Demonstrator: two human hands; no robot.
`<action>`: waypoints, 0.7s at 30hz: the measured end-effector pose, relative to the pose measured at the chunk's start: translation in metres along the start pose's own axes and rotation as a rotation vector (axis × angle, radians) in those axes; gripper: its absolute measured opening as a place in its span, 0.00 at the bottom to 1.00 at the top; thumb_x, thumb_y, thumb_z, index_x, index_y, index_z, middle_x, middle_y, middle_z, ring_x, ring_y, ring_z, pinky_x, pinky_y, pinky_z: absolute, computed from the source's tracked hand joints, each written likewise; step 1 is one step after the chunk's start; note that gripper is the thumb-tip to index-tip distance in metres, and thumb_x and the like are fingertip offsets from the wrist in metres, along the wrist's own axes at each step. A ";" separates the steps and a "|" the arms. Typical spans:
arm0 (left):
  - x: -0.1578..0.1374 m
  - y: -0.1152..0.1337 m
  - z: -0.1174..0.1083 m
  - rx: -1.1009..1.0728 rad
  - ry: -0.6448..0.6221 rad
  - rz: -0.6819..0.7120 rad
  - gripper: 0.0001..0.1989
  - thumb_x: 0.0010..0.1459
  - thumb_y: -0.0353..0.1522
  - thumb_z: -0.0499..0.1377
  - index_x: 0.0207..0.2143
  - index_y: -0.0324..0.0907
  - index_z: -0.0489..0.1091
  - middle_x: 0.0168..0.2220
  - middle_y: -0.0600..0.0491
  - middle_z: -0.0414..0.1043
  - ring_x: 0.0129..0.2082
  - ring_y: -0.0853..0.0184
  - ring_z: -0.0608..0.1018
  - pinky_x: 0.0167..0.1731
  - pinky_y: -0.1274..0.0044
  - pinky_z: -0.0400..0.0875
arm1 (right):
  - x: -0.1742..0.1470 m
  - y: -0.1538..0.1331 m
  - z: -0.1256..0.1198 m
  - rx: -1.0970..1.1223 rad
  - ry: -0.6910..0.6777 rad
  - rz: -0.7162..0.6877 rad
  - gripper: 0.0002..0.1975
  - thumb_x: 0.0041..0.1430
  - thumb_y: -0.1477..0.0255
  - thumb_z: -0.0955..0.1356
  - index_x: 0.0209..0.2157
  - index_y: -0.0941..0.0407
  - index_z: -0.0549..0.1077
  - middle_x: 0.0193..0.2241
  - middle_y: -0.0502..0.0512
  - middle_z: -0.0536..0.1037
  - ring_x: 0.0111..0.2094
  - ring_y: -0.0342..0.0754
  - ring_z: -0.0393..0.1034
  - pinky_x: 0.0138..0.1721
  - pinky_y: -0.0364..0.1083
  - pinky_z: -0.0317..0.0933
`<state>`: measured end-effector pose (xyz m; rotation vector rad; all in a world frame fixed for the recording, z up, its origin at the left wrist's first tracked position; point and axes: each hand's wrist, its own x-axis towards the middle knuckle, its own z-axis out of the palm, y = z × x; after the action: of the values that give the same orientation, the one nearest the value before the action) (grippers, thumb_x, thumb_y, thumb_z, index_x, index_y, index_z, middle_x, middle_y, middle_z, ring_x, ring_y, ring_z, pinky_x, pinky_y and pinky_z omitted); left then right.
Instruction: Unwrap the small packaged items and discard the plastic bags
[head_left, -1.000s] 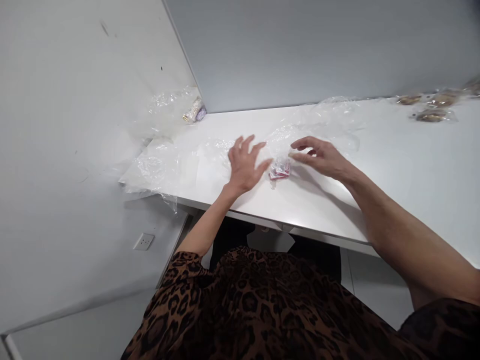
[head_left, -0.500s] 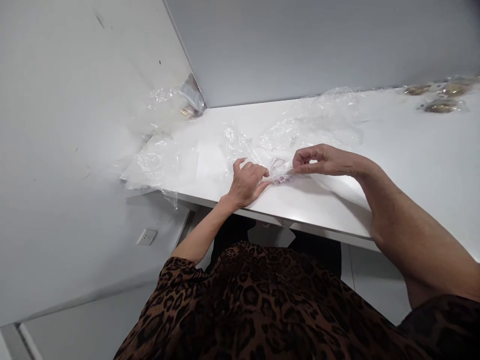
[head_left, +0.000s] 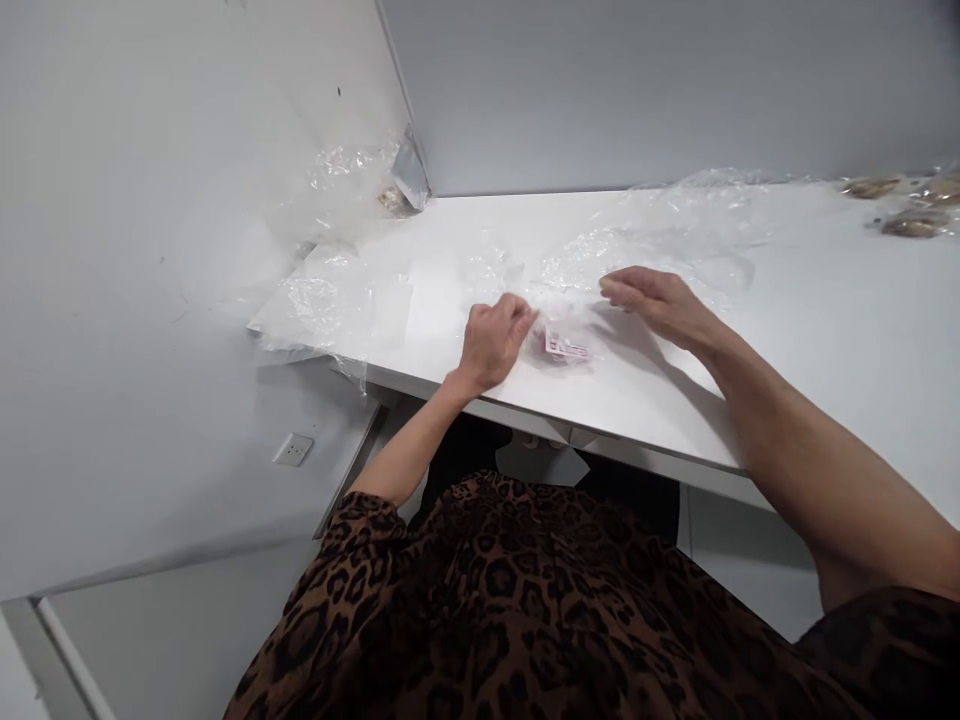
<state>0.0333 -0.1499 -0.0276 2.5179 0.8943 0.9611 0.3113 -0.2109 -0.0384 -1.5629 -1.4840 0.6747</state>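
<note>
Spanning the view, one white table [head_left: 847, 320]. Upon it, towards the far edge, one spread of clear film [head_left: 652, 238], crumpled, glossy. Right hand [head_left: 656, 302]: fingers near thumb, grip cannot be told. Left hand [head_left: 491, 345]: fingertips bunched; whether clamped on anything, cannot tell. One packet [head_left: 566, 347], on the tabletop between both hands: transparent, wrinkled, red-and-white contents, markings blurred.

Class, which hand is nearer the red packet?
Left. The left hand is close beside the red packet, on its left; the right hand is farther off, to its right.
</note>
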 end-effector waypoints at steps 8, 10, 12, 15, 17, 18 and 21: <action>0.079 0.006 0.004 -0.338 0.008 -0.170 0.13 0.70 0.44 0.56 0.37 0.46 0.69 0.35 0.54 0.74 0.39 0.65 0.76 0.44 0.70 0.72 | -0.004 -0.010 0.006 0.329 -0.094 -0.045 0.30 0.49 0.48 0.79 0.51 0.46 0.78 0.46 0.55 0.81 0.45 0.53 0.76 0.45 0.53 0.71; 0.082 0.010 0.006 -0.431 -0.082 -0.190 0.13 0.68 0.43 0.59 0.34 0.44 0.69 0.35 0.54 0.74 0.39 0.67 0.76 0.44 0.71 0.72 | -0.003 -0.012 0.012 0.318 -0.063 -0.041 0.26 0.47 0.49 0.80 0.44 0.48 0.80 0.38 0.53 0.81 0.38 0.51 0.75 0.41 0.53 0.71; 0.083 0.008 0.005 -0.511 -0.176 -0.232 0.14 0.66 0.43 0.62 0.33 0.43 0.70 0.33 0.53 0.74 0.36 0.68 0.75 0.42 0.71 0.72 | 0.000 -0.011 0.014 0.358 0.032 -0.011 0.22 0.47 0.48 0.80 0.33 0.50 0.79 0.27 0.51 0.77 0.29 0.47 0.69 0.34 0.51 0.69; 0.087 -0.004 0.002 -0.536 -0.262 -0.324 0.14 0.64 0.44 0.64 0.33 0.42 0.73 0.29 0.53 0.73 0.31 0.68 0.74 0.37 0.71 0.71 | 0.005 -0.006 0.008 0.466 0.178 0.025 0.23 0.43 0.49 0.81 0.24 0.51 0.75 0.21 0.48 0.72 0.22 0.43 0.62 0.26 0.48 0.63; 0.092 -0.014 0.001 -0.474 -0.246 -0.354 0.14 0.64 0.43 0.64 0.32 0.42 0.73 0.29 0.52 0.73 0.31 0.68 0.74 0.37 0.70 0.71 | 0.008 -0.004 0.005 0.502 0.210 0.041 0.23 0.44 0.51 0.82 0.24 0.51 0.73 0.20 0.47 0.71 0.21 0.42 0.61 0.25 0.47 0.62; 0.094 -0.018 0.001 -0.433 -0.218 -0.343 0.13 0.64 0.42 0.64 0.33 0.42 0.73 0.31 0.51 0.75 0.33 0.67 0.75 0.39 0.69 0.72 | 0.008 -0.004 0.004 0.516 0.214 0.051 0.23 0.46 0.52 0.81 0.24 0.51 0.72 0.19 0.46 0.71 0.21 0.41 0.61 0.25 0.47 0.62; 0.093 -0.019 -0.002 -0.323 -0.134 -0.229 0.16 0.65 0.46 0.62 0.42 0.43 0.75 0.45 0.47 0.79 0.44 0.64 0.78 0.48 0.68 0.73 | 0.008 -0.007 0.003 0.566 0.250 0.092 0.22 0.52 0.54 0.80 0.25 0.52 0.70 0.21 0.46 0.72 0.21 0.41 0.63 0.25 0.46 0.61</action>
<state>0.0777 -0.0754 0.0108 2.1285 0.8830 0.7833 0.3063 -0.2030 -0.0328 -1.2231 -0.9327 0.8315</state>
